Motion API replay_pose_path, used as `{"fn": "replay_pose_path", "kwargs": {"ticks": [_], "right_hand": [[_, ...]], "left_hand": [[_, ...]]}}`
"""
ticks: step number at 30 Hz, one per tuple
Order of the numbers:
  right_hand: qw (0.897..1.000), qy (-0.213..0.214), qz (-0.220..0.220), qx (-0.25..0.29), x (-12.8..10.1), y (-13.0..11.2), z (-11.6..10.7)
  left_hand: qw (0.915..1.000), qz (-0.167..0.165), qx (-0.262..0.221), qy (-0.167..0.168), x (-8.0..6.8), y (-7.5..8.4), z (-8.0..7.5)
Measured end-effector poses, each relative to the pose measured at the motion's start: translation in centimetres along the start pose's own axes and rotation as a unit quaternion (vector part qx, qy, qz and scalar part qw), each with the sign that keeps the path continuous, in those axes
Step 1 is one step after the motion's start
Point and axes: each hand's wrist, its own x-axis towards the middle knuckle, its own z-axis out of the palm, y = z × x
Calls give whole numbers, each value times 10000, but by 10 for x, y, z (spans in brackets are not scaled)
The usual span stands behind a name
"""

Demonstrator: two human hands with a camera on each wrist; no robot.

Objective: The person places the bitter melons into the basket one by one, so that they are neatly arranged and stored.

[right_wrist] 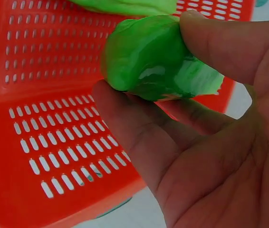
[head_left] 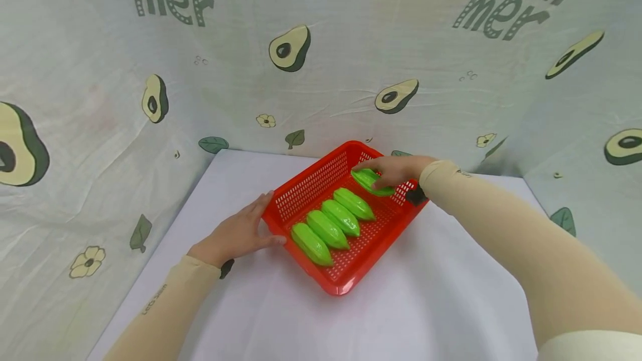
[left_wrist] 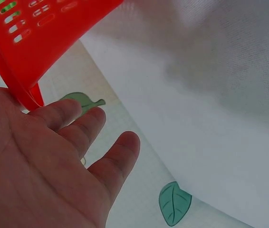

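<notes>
A red plastic basket [head_left: 337, 287] with slotted walls sits turned cornerwise in the head view. Several glossy green, ridged star fruits, among them one at the near left [head_left: 312, 244] and one further back [head_left: 354, 204], lie side by side in it. Over the basket's far right end, my right hand [head_left: 398, 170] pinches another green star fruit [right_wrist: 144, 59] between thumb and fingers. My left hand [head_left: 241, 234] touches the basket's left corner with thumb and fingers spread; in the left wrist view its fingers [left_wrist: 118, 159] stretch loosely past the rim.
The basket stands on a white-covered table [head_left: 441, 288]. Behind and beside the table hangs a pale cloth [head_left: 331, 105] printed with avocados, leaves and lettering. The basket's far corner lies near the table's back edge.
</notes>
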Motion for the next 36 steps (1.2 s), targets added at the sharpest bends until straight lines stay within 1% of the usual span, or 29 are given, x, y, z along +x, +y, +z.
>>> {"fn": "replay_pose_path", "kwargs": {"ticks": [4,13,24,27,36], "right_hand": [[9997,-133,166,75,7,1,4],[9995,-297,109,-20,16,1,9],[9980,-471,353,-237,29,3,12],[9980,-490,332,-235,33,4,13],[9969,-606,191,-473,39,5,16]], "left_hand": [[10000,-14,-6,7,1,0,1],[10000,-4,40,20,3,-3,3],[10000,-57,-1,-17,3,-2,2],[10000,-58,-12,-25,2,-2,2],[10000,-30,-32,-26,1,0,0]]}}
